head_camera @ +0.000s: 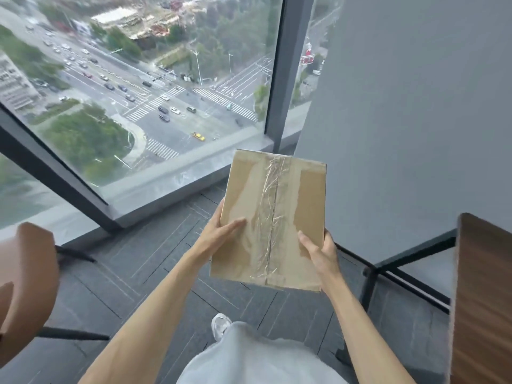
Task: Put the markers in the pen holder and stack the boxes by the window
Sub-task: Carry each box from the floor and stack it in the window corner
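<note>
Holding a taped cardboard box (pixel 273 217) in the air above the dark floor (pixel 138 259), close to the window (pixel 138 92) and short of its low ledge (pixel 180 176), resting on nothing. Probably risking a forward tip and a drop: gripping only at the near end, leaving the far end hanging out unsupported, with any shifting of the contents or sliding of a thumb on the glossy tape enough to start it. Risking also a knock against the table (pixel 482 300) on the right or the chair (pixel 25 273) on the left while lowering. Seeing no other box on the floor here, so possibly setting down off the intended spot. Grasping with the left hand (pixel 219 234) at the near left edge, thumb lying flat across the top face, fingers hidden beneath. Clasping with the right hand (pixel 318 250) at the near right edge, thumb on top, fingers hidden behind the side. Spanning between both hands, reaching away from them toward the glass.
</note>
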`<action>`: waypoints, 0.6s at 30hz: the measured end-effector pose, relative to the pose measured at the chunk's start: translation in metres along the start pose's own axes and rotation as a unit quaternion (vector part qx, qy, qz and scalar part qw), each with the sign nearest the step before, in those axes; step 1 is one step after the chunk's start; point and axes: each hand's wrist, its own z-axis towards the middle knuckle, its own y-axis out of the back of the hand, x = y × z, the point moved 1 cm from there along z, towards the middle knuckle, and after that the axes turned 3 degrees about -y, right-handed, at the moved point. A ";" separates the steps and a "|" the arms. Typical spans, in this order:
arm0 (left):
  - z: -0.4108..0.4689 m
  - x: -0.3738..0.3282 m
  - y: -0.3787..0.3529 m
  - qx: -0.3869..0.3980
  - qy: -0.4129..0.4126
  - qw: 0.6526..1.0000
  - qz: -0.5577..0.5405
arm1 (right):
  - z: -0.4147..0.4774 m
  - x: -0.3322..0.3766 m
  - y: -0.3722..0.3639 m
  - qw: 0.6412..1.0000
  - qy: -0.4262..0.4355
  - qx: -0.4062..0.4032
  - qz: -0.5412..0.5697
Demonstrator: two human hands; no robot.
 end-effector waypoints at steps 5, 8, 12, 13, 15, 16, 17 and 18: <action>0.064 -0.015 0.057 -0.017 0.023 1.000 -0.005 | 0.070 0.041 -0.058 0.999 -0.013 0.025 -0.015; 0.107 -0.017 0.087 -0.030 0.038 0.999 -0.002 | 0.113 0.067 -0.088 0.999 -0.014 0.045 -0.016; 0.173 -0.022 0.116 -0.037 0.063 0.997 -0.007 | 0.180 0.089 -0.123 0.998 -0.029 0.057 -0.014; 0.192 -0.024 0.123 -0.047 0.074 0.996 -0.009 | 0.199 0.095 -0.132 0.998 -0.036 0.056 -0.010; 0.234 -0.032 0.133 -0.061 0.090 0.994 -0.005 | 0.239 0.113 -0.148 0.997 -0.051 0.055 -0.004; 0.256 -0.036 0.139 -0.065 0.096 0.993 0.000 | 0.261 0.122 -0.156 0.997 -0.056 0.059 -0.003; 0.276 -0.042 0.144 -0.073 0.104 0.992 0.001 | 0.285 0.130 -0.164 0.996 -0.059 0.066 -0.002; 0.298 -0.044 0.150 -0.083 0.115 0.990 0.000 | 0.306 0.139 -0.170 0.996 -0.062 0.069 -0.001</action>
